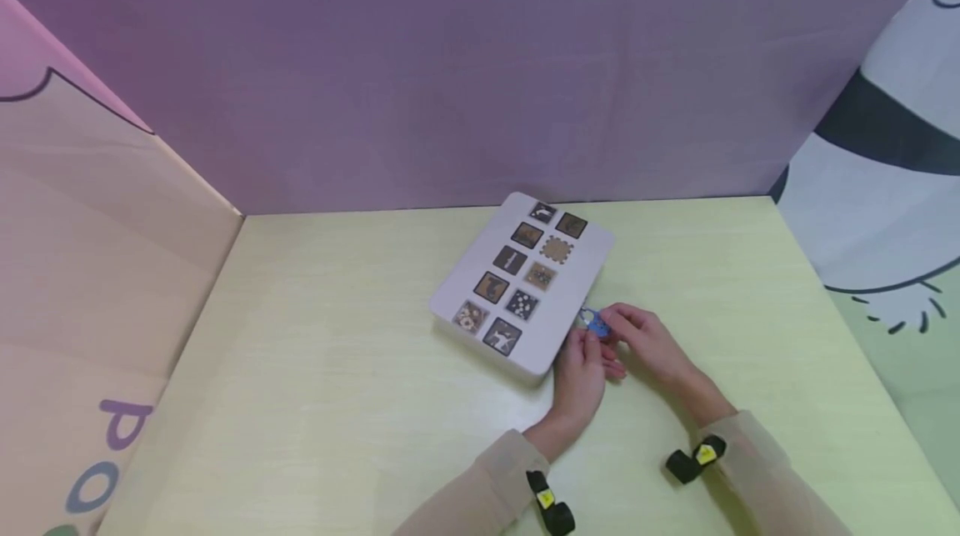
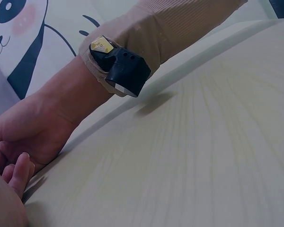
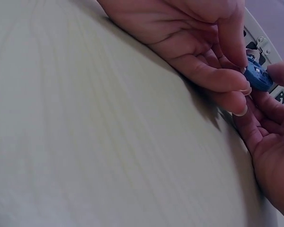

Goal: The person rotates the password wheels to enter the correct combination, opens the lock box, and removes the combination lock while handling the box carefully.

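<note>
Lying flat near the back of the pale green table (image 1: 315, 369), the grey board (image 1: 581, 290) carries two rows of small square picture tiles (image 1: 510, 259). At its right edge the left hand (image 1: 581, 373) reaches forward, forearm on the table, its curled fingers meeting a small blue padlock (image 1: 596, 323) that hangs at the board's side. Just beside it, the right hand (image 1: 645, 340) comes in from the right, wrist raised, its thumb and fingertips (image 3: 236, 87) pinching the same padlock from above.
</note>
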A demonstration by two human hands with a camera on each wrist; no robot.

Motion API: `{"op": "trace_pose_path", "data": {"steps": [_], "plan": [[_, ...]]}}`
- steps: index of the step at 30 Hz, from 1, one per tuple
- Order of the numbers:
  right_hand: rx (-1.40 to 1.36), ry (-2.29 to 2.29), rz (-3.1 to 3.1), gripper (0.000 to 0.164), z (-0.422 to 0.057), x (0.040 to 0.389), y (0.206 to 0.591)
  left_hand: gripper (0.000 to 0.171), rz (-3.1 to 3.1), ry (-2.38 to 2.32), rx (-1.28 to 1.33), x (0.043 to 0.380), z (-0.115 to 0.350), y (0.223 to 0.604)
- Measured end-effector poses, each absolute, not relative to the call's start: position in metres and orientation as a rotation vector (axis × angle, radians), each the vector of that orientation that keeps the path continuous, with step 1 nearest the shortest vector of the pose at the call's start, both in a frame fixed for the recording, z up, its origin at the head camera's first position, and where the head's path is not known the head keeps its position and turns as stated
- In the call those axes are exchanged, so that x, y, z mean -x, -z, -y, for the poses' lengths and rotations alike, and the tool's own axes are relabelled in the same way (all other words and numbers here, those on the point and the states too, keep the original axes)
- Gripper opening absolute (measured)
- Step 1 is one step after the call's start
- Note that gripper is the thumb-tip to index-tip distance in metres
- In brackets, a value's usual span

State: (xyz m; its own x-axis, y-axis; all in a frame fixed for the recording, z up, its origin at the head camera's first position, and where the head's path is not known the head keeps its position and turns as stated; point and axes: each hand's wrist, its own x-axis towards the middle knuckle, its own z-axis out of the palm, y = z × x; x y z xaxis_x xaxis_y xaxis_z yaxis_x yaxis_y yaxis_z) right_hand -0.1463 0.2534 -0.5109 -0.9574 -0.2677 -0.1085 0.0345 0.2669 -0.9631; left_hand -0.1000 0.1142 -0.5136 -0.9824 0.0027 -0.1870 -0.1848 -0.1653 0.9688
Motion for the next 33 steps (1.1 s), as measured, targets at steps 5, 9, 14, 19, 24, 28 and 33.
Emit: {"op": "trace_pose_path", "data": {"steps": [5, 9, 14, 19, 24, 28, 33], "plan": [[0.227, 1.753, -2.304, 0.037, -0.2536, 0.1463, 0.5117, 0.017, -1.950, -2.296, 0.207, 0.0998, -0.1140, 0.5135], [0.222, 1.759, -2.307, 0.036, -0.2534, 0.1451, 0.5094, 0.017, -1.941, -2.288, 0.212, 0.0995, -0.1140, 0.5139], [0.190, 1.742, -2.311, 0.039, -0.2536, 0.1445, 0.5060, 0.017, -1.931, -2.288, 0.212, 0.0999, -0.1140, 0.5141], [0.175, 1.755, -2.282, 0.042, -0.2539, 0.1450, 0.5060, 0.017, -1.937, -2.283, 0.214, 0.1003, -0.1136, 0.5144], [0.176, 1.759, -2.271, 0.041, -0.2540, 0.1452, 0.5060, 0.016, -1.929, -2.278, 0.221, 0.1002, -0.1133, 0.5138], [0.172, 1.760, -2.268, 0.041, -0.2540, 0.1457, 0.5059, 0.016, -1.930, -2.276, 0.226, 0.1002, -0.1134, 0.5135], [0.168, 1.760, -2.261, 0.040, -0.2538, 0.1455, 0.5054, 0.016, -1.938, -2.270, 0.230, 0.1001, -0.1137, 0.5137]]}}
